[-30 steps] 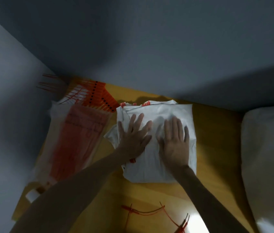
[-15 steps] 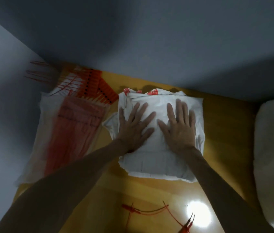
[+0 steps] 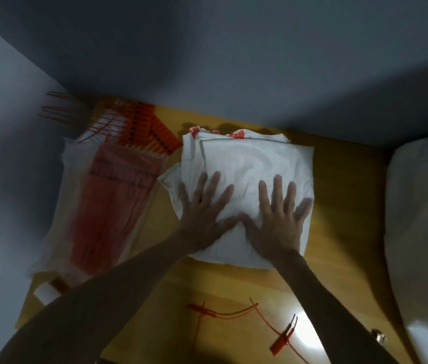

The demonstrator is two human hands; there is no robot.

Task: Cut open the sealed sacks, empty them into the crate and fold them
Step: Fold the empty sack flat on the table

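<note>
The folded white sack (image 3: 254, 158) lies on the yellow desk (image 3: 344, 206) near its far edge, with the left hand (image 3: 202, 214) and right hand (image 3: 278, 219) pressed flat on it side by side, each grip released and fingers spread. A clear bag of red seal ties (image 3: 113, 206) lies along the desk's left edge, and cut red ties (image 3: 223, 311) lie by the near edge.

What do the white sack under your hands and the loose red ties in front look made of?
White sack: thin, matte, creased sheet holding folds, probably woven plastic or cloth; blur hides any weave. Red ties: slim, curving strips with flat tags, likely moulded plastic.
</note>
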